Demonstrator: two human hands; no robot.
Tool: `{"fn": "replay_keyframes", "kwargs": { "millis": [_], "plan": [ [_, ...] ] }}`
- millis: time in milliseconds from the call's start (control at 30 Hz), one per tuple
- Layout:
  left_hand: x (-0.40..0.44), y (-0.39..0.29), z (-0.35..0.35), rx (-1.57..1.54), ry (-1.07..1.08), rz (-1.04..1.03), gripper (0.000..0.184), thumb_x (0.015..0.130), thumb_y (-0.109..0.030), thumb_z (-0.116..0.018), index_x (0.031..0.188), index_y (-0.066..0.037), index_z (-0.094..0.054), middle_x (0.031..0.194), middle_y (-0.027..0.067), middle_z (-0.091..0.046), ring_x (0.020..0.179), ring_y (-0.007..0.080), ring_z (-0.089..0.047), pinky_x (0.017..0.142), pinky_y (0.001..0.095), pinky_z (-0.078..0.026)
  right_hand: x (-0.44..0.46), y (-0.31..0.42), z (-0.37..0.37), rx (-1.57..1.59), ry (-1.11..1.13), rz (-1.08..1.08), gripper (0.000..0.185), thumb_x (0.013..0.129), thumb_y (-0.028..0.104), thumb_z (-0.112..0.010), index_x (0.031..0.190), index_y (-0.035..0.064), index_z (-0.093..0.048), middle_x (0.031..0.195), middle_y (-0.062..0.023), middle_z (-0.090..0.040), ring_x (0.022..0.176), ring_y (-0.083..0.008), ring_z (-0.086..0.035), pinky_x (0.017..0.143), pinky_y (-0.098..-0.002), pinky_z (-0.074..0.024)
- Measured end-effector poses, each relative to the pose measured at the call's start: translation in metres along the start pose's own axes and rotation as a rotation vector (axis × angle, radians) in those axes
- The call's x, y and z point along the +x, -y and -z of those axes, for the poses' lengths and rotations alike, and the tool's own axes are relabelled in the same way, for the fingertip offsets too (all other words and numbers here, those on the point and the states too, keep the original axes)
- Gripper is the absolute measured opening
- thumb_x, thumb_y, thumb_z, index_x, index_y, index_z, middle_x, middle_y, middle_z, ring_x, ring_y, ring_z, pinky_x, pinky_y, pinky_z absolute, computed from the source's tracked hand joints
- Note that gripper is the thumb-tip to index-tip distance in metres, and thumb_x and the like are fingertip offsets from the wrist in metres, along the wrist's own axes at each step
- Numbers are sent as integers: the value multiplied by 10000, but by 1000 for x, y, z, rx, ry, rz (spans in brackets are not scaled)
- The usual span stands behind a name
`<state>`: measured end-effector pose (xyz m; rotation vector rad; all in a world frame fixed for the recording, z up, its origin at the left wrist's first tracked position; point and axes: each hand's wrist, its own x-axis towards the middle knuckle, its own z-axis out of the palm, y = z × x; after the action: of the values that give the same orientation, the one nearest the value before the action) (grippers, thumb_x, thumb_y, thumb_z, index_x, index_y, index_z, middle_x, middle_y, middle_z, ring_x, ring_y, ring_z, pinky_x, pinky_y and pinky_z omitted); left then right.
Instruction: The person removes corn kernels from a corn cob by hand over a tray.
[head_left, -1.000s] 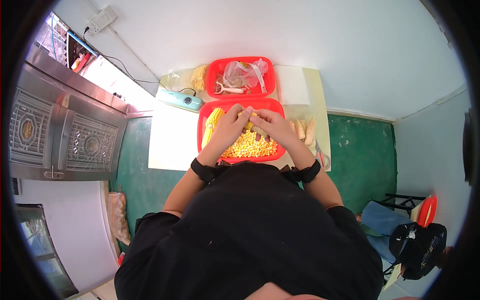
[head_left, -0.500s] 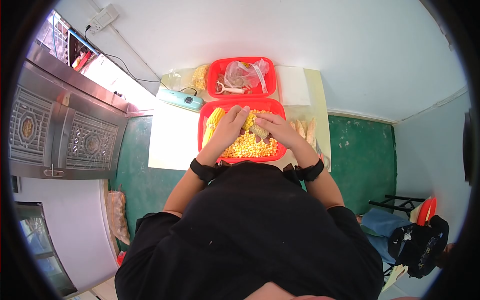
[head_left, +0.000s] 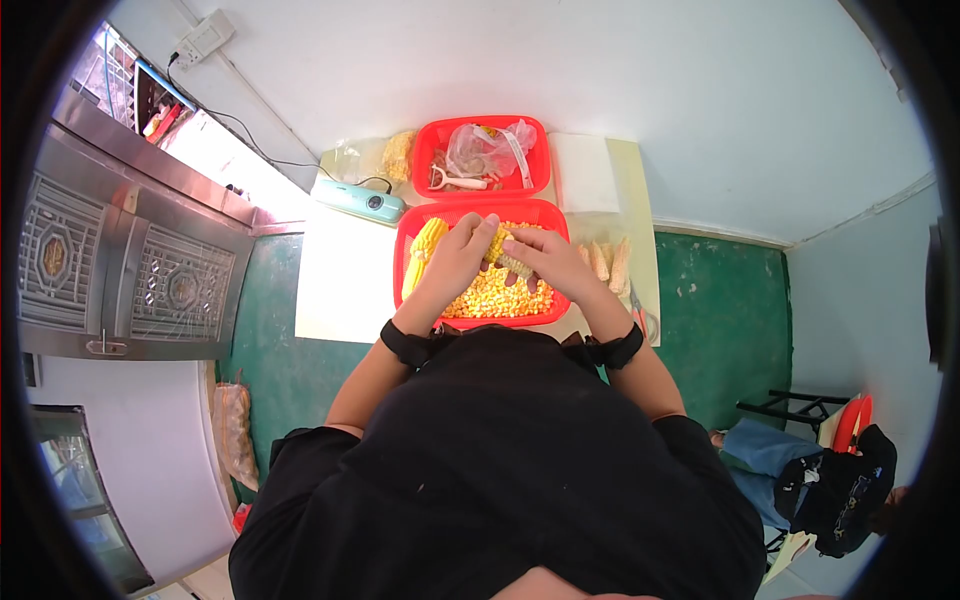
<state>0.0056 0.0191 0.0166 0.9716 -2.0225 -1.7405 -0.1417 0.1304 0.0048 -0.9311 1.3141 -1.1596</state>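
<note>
Both my hands hold one partly stripped corn cob (head_left: 515, 266) above the near red basket (head_left: 551, 212). My left hand (head_left: 462, 252) is closed round the cob's left end, where yellow kernels remain. Fingers of my right hand (head_left: 552, 262) wrap its right side, near a pale bare stretch. Loose corn kernels (head_left: 500, 297) cover the basket's floor beneath. Whole yellow ears of corn (head_left: 427, 242) lean at the basket's left side, beside my left hand. Stripped cobs (head_left: 620, 265) lie on the table to the right of the basket.
Behind stands another red basket (head_left: 427, 135) holding a peeler (head_left: 457, 180) and a plastic bag (head_left: 480, 150). A teal device (head_left: 360, 201) with a cord lies at left, near a bag of kernels (head_left: 398, 157). Scissors (head_left: 649, 322) lie at the right edge. A person (head_left: 830, 485) sits at far right.
My right hand has shifted slightly on the cob, with its fingers further over the top. My left hand stays nearly in place.
</note>
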Motion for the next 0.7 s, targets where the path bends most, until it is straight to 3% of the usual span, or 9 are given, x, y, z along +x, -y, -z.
{"fn": "replay_keyframes", "kwargs": {
  "millis": [100,233,333,533,633,700],
  "plan": [
    [1,4,2,-4,6,15,400,1000,-440,-458,987,-53,-561,774,23,-552,600,87,-550,552,220,-450,-2,-3,0,9,3,36,435,1008,341,-482,1262,-5,-556,964,-60,-665,710,-124,-672,509,-218,-499],
    [1,4,3,-36,-11,32,399,998,-439,-462,970,-53,-561,763,18,-546,594,86,-548,552,220,-451,-1,-7,6,100,-36,-18,435,1002,336,-503,1267,-4,-562,979,-51,-663,750,-121,-669,537,-220,-519],
    [1,7,3,-22,-22,21,391,996,-433,-471,942,-56,-558,751,14,-539,586,84,-547,551,221,-451,4,-18,10,-24,-98,23,418,1002,334,-503,1253,10,-580,996,-46,-663,829,-107,-649,563,-234,-532],
    [6,15,5,82,-56,28,386,984,-432,-500,890,-61,-546,740,12,-536,578,83,-550,534,221,-445,9,-22,6,-116,-282,44,457,944,371,-584,1230,16,-600,922,-61,-650,801,-102,-630,549,-251,-519],
    [4,10,3,63,-36,68,398,980,-445,-503,889,-60,-548,740,13,-538,580,85,-554,525,223,-443,4,-7,-7,-140,-213,61,430,965,369,-563,1232,32,-584,968,-42,-657,820,-98,-637,573,-237,-529],
    [3,10,1,22,-18,64,411,979,-458,-496,908,-58,-560,744,14,-546,581,87,-556,522,225,-443,6,-9,-5,-153,-101,-4,406,972,360,-552,1193,20,-584,939,-43,-657,737,-107,-642,536,-229,-507]
  ]
}}
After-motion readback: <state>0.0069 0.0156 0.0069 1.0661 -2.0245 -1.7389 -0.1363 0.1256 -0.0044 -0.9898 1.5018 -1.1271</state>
